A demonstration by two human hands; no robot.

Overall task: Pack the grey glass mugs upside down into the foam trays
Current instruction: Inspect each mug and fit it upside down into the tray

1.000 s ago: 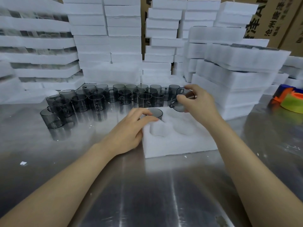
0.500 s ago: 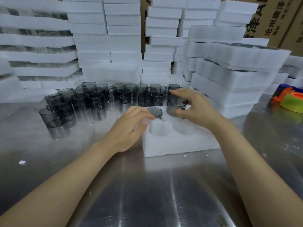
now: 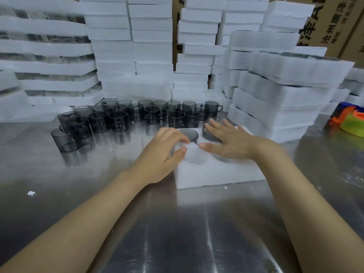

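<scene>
A white foam tray (image 3: 216,174) lies on the steel table in front of me. One grey glass mug (image 3: 188,134) sits upside down in its far left pocket. A second upturned mug (image 3: 208,131) is in the far right pocket, mostly under my right hand (image 3: 230,142), which lies flat on it with straight fingers. My left hand (image 3: 164,152) rests on the tray's left edge, fingers curled over the foam beside the first mug. Several loose grey mugs (image 3: 137,115) stand upright in a cluster behind the tray.
Tall stacks of white foam trays (image 3: 275,91) rise at the right and along the back (image 3: 134,46). Cardboard boxes stand behind them. An orange and green object (image 3: 352,123) lies at the far right. Foam crumbs (image 3: 31,193) dot the table.
My right hand brought a mug down into the tray's far right pocket, let go of it and now lies flat on its base. My left hand stayed at the tray's left edge.
</scene>
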